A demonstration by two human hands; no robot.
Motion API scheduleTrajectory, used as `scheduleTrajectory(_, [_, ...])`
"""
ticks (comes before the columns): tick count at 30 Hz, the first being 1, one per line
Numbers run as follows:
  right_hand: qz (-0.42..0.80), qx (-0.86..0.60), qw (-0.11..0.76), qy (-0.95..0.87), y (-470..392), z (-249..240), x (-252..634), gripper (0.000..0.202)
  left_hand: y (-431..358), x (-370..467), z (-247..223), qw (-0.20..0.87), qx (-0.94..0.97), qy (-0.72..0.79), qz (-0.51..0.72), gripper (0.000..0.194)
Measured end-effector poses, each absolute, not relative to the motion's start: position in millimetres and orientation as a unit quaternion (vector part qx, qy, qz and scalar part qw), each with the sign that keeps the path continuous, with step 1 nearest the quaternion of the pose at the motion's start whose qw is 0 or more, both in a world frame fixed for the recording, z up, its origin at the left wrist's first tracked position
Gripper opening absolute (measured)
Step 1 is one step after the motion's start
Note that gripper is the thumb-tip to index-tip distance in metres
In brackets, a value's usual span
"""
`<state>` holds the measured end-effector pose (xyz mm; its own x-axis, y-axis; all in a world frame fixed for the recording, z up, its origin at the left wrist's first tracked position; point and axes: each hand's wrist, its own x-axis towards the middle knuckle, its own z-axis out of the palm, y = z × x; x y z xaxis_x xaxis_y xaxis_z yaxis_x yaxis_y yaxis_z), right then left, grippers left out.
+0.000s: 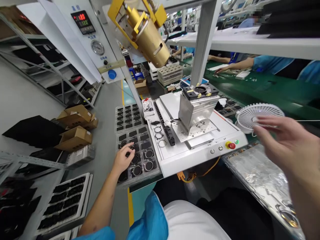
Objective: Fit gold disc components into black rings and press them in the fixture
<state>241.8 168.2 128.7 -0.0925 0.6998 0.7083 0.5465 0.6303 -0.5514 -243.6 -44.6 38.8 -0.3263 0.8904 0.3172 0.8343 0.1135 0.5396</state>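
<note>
Fingers [128, 145] of my left hand [122, 161] curl over the tray [143, 176], their grip indiscernible; my blurred right hand [295, 143], fingers parted, partly hides the fan [246, 117].

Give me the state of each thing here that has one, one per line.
Left hand: lowered at the near tray; grip unclear
Right hand: raised, open, nothing visible in it
Near tray: round pieces in several compartments
Digital display: lit, red and green digits
Gold cylinder: raised, apart from the metal fixture
Red button: pressed or not, unclear
Fan: spinning or stopped, unclear
</note>
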Motion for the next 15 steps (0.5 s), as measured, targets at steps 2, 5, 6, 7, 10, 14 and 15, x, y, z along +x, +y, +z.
scheduleTrajectory(2, [0.078,-0.343,0.517,-0.78,185.2,164.8,199.7,0.014,-41.7,-240.1,43.0,0.065,0.551,0.732,0.396,0.033])
scheduleTrajectory(5, [0.068,-0.258,0.464,-0.845,221.3,211.1,148.0,0.019,-35.5,-230.4,56.5,0.094,0.515,0.703,0.48,0.036])
scheduleTrajectory(6, [0.074,-0.247,0.43,-0.865,235.3,222.2,135.9,0.021,-33.1,-226.6,62.8,0.1,0.513,0.692,0.498,0.035])
scheduleTrajectory(7, [0.088,-0.239,0.389,-0.886,249.5,231.1,126.5,0.023,-30.5,-223.0,69.5,0.102,0.515,0.681,0.51,0.034])
scheduleTrajectory(10, [0.155,-0.206,0.263,-0.93,285.6,247.9,111.1,0.021,-21.2,-216.0,89.0,0.11,0.547,0.648,0.519,0.03])
scheduleTrajectory(14, [0.208,-0.172,0.272,-0.924,299.3,256.4,109.3,0.017,-1.5,-211.3,111.4,0.137,0.601,0.619,0.487,0.027])
scheduleTrajectory(15, [0.213,-0.178,0.311,-0.909,296.0,256.0,110.9,0.018,5.3,-208.2,117.8,0.132,0.613,0.612,0.482,0.026])
